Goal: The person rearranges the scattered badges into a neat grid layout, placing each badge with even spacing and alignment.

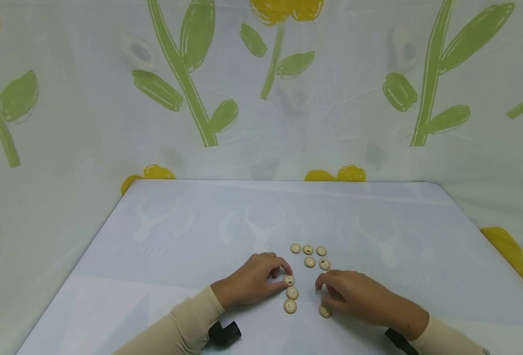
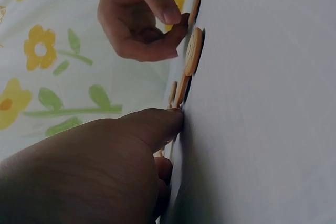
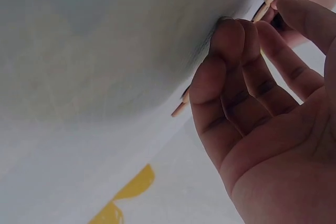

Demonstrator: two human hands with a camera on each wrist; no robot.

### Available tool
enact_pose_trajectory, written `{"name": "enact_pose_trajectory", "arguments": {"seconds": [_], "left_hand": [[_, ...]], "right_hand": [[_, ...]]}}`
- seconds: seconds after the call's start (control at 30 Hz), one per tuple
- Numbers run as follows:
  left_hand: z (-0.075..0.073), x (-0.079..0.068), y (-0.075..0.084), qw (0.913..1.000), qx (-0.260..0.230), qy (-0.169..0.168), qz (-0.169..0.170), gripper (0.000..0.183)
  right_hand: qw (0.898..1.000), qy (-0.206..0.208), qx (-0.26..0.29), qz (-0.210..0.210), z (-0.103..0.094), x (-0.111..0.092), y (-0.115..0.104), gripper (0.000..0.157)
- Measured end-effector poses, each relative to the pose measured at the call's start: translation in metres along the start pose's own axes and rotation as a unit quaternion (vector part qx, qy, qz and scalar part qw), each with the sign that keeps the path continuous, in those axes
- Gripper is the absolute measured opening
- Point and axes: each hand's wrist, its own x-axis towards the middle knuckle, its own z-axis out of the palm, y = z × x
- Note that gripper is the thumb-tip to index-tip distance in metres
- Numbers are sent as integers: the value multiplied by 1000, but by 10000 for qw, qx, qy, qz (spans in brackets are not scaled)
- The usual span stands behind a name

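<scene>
Several small round wooden discs, rimmed like buttons, lie flat on the white table. My left hand [image 1: 257, 278] pinches a wooden disc [image 1: 289, 280] at the top of a short left column, thumb on the near side and index finger on the far side. Below it in that column are a second disc [image 1: 292, 293] and a third disc [image 1: 290, 306]. My right hand [image 1: 354, 296] hovers low over the right side, fingers loosely bent, with nothing visible in its grasp. Close to its fingertips lies another disc [image 1: 325, 311], partly covered by the hand.
Farther back, a row of discs [image 1: 308, 250] has more discs [image 1: 310, 262] just in front of it. The white tabletop [image 1: 190, 212] has faint deer-head prints. Behind it hangs a curtain [image 1: 332, 123] with green leaves and yellow flowers. A black strap piece [image 1: 224, 335] sits at the left wrist.
</scene>
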Motion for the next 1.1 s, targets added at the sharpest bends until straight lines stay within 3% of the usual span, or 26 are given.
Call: {"name": "enact_pose_trajectory", "arguments": {"seconds": [0.23, 1.1], "left_hand": [[0, -1, -1, 9999, -87, 44, 101, 16], [0, 0, 0, 9999, -35, 76, 106, 16]], "right_hand": [[9998, -131, 74, -139, 0, -5, -2, 20], [9996, -115, 16, -252, 6, -10, 1, 14]]}}
